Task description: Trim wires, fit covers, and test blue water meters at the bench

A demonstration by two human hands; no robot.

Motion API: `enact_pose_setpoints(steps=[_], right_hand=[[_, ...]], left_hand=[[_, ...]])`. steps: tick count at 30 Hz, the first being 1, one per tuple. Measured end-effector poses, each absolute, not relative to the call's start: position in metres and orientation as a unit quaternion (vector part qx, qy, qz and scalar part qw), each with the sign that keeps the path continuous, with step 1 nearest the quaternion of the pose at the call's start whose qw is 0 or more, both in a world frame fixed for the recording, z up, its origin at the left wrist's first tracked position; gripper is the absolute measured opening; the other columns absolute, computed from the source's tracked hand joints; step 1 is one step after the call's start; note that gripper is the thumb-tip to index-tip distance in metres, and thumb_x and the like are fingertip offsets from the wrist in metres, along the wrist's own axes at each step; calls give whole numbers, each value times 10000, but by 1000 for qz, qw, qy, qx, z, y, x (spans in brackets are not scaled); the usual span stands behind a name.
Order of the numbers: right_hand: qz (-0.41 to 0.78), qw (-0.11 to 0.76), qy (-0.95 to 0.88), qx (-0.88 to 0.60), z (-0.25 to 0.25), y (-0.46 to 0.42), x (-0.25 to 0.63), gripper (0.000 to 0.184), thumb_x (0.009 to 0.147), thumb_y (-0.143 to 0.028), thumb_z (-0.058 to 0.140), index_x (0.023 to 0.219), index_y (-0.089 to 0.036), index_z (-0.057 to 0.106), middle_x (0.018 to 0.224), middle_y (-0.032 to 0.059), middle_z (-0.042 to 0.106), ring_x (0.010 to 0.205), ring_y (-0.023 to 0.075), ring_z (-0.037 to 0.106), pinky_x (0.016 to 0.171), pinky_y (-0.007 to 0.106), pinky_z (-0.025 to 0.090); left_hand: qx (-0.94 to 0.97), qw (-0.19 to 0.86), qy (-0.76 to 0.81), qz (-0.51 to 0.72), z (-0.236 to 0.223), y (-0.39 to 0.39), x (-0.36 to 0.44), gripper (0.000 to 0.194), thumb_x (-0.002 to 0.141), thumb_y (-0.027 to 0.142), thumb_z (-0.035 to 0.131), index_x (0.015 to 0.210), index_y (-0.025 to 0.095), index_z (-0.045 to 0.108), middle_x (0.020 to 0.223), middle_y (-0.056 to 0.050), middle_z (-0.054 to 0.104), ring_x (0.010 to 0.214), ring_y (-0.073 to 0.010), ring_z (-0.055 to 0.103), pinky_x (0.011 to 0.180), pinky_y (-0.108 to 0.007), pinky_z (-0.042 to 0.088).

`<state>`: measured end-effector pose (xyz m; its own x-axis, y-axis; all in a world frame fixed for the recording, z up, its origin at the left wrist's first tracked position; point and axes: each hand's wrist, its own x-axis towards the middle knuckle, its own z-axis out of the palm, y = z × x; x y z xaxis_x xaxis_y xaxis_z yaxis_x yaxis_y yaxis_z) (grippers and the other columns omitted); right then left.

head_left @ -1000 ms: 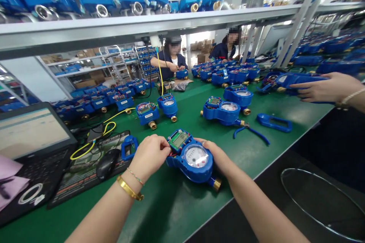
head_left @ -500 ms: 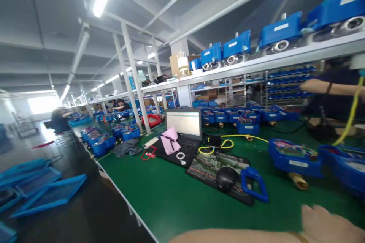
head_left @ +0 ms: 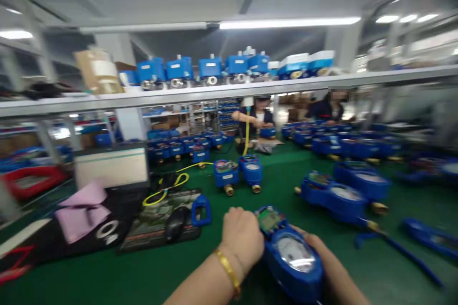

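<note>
A blue water meter (head_left: 293, 257) with a round clear dial and an exposed circuit board with a small display is in front of me, near the bottom of the view. My left hand (head_left: 243, 233), with a gold bracelet at the wrist, is closed against the meter's left side by the circuit board; its fingertips are hidden. My right hand (head_left: 315, 245) wraps the meter's right side, its fingers partly behind the housing. Left of my hands, a blue frame-shaped cover (head_left: 201, 210) lies at the edge of a mouse pad (head_left: 153, 233).
A laptop (head_left: 110, 167), pink cloth (head_left: 82, 209) and black mouse (head_left: 177, 224) are on the left. More meters (head_left: 339, 198) and a blue-handled tool (head_left: 411, 257) lie right. A shelf (head_left: 214, 93) crosses above. Two people sit across the green table (head_left: 282, 167).
The view has swung right. My left hand, earlier low at the right edge beside no held meter in view, is now at a water meter, and my right hand has come into view.
</note>
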<state>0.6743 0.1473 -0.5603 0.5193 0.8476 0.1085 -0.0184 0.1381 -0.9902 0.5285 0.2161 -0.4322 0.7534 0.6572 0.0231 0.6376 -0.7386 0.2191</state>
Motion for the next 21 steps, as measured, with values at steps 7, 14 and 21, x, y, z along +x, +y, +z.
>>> enact_pose_setpoints(steps=[7,14,21], right_hand=[[305,725,-307,-536,-561,134,683,682,713,-635,524,1071,-82,701,866,130,722,873,290,674,868,419,492],[201,744,-322,-549,-507,98,750,688,794,-602,441,1341,-197,544,666,-12,614,560,137,518,537,242,439],[283,473,-705,-446,-418,89,661,485,662,-587,724,965,-210,761,708,8,670,641,147,624,583,194,484]], left_hand=[[930,129,336,71,-442,231,532,280,897,133,365,796,143,625,886,-103,632,915,-257,594,779,-341,422],[936,144,308,88,-455,236,523,345,954,182,292,749,172,570,845,-60,590,874,-228,567,789,-352,400],[940,181,266,114,-465,249,522,372,930,212,298,786,184,640,851,-75,615,881,-249,582,811,-375,416]])
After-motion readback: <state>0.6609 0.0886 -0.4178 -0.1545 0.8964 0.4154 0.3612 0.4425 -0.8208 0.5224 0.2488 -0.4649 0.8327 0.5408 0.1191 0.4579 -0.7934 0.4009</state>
